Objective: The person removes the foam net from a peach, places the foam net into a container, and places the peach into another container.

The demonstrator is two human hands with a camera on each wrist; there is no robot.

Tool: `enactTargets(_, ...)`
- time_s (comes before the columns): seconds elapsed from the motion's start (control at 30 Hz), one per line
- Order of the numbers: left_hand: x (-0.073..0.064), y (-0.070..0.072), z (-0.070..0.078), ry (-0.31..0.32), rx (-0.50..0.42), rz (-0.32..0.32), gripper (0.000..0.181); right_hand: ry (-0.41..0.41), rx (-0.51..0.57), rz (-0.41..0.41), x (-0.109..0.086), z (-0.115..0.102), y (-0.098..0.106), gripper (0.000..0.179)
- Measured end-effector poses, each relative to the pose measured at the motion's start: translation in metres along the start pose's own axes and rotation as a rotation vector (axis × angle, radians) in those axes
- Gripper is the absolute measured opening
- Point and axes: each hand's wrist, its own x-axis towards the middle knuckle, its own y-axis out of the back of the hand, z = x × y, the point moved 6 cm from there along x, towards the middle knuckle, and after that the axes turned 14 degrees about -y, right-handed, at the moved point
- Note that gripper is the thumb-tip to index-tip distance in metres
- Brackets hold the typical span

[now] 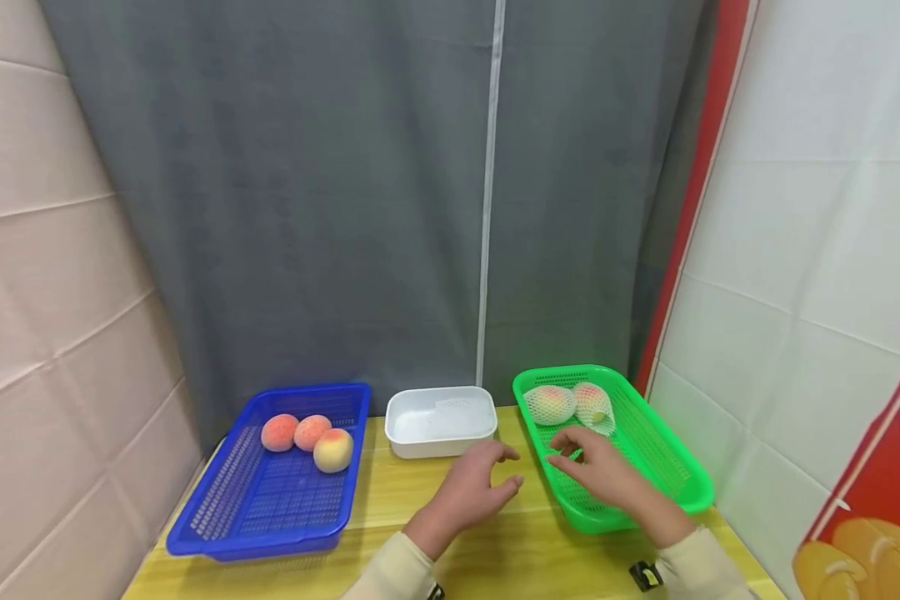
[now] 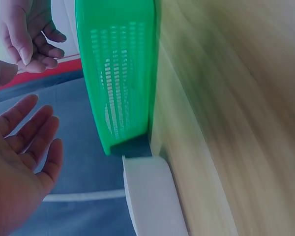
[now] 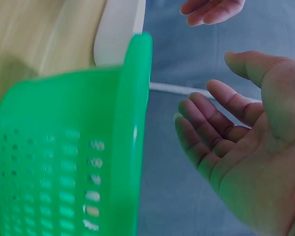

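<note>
My left hand (image 1: 474,490) hovers over the table in front of a white plastic box (image 1: 441,448), thumb and fingers apart and nothing between them. Over the left side of a green basket (image 1: 663,442) is my right hand (image 1: 594,468), its fingers loosely bent and holding nothing. Two peaches in white foam nets, one on the left (image 1: 549,405) and one on the right (image 1: 594,407), lie at the far end of that basket, just beyond the right hand. In the left wrist view both hands are beside the green basket's wall (image 2: 120,78), fingers relaxed.
A blue basket (image 1: 285,508) stands on the left of the wooden table (image 1: 521,550). It holds three bare peaches: two reddish ones (image 1: 280,433) and a yellower one (image 1: 333,451). A grey curtain (image 1: 345,208) hangs behind, with pale cloth walls at both sides.
</note>
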Motion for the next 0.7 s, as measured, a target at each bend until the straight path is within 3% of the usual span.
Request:
enactTargets(0.17, 0.019, -0.015, 0.011, -0.069, 0.015, -0.012, 0.031, -0.020, 0.001, 0.028, 0.000, 0.009, 0.015, 0.020)
enactTargets(0.33, 0.033, -0.034, 0.021, -0.133, 0.101, -0.053, 0.030, -0.041, -0.011, 0.048, 0.000, 0.015, 0.024, 0.021)
enactTargets(0.53, 0.042, -0.063, 0.037, -0.244, 0.229, -0.142, 0.031, -0.034, -0.027, 0.074, -0.002, 0.018, 0.031, 0.020)
enactTargets(0.7, 0.048, -0.089, 0.041, -0.295, 0.313, -0.247, 0.043, -0.026, -0.044, 0.089, 0.000, 0.016, 0.038, 0.018)
